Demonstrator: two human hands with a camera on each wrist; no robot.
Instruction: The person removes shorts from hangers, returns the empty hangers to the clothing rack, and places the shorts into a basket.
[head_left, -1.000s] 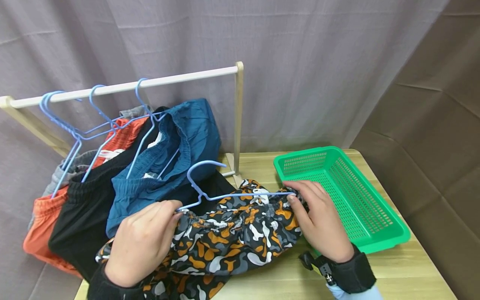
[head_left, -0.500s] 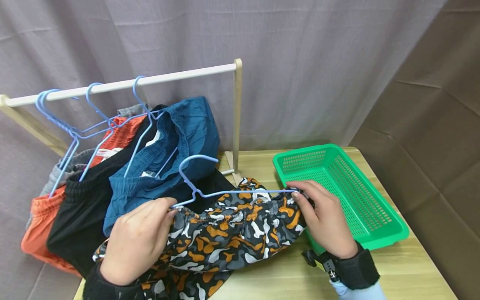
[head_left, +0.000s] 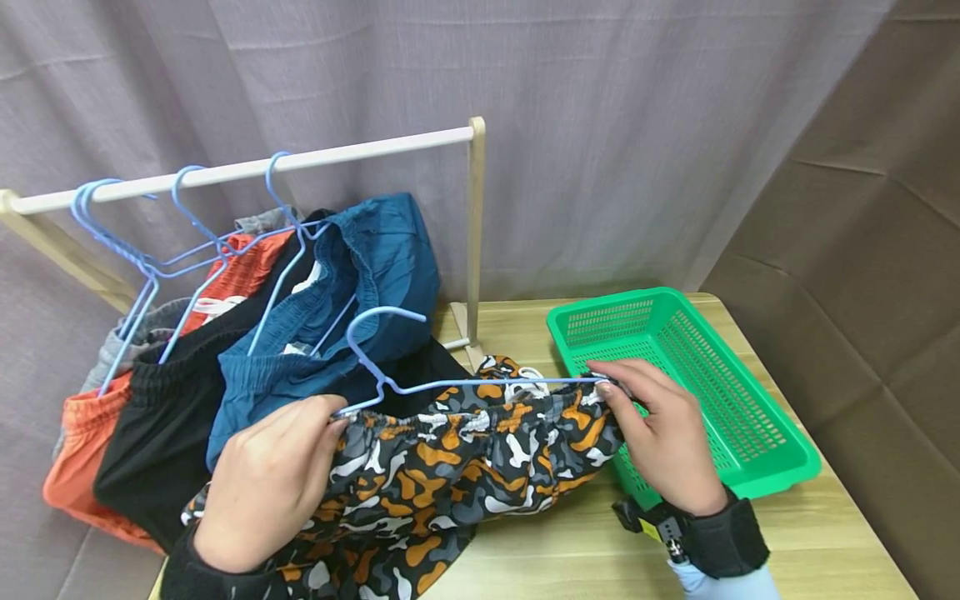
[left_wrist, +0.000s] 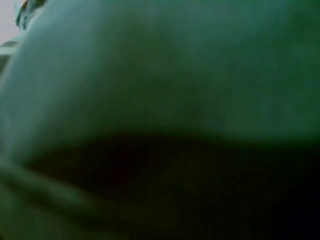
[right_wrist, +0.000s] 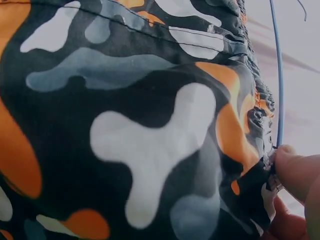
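Note:
Patterned shorts (head_left: 442, 475) in black, orange, grey and white stretch between my hands, their elastic waistband around a blue hanger (head_left: 465, 384). My left hand (head_left: 266, 479) pinches the waistband at the hanger's left end. At the other end, my right hand (head_left: 660, 429) pinches waistband and hanger between thumb and fingers. The hanger's hook points up and right. In the right wrist view the shorts' cloth (right_wrist: 155, 140) fills most of the frame, with the thumb (right_wrist: 300, 170) on the waistband edge. The left wrist view is dark and blurred; nothing can be made out there.
A rack with a white rail (head_left: 360, 153) stands at the left, holding blue shorts (head_left: 300, 375), black shorts (head_left: 161, 425) and orange shorts (head_left: 90, 450) on blue hangers. A green basket (head_left: 787, 467) sits on the wooden table (head_left: 817, 542) at the right. Grey curtain hangs behind.
My hands have moved apart, the left going left and the right going right, so the waistband is stretched straighter. The hanger has shifted left and its hook sits slightly higher.

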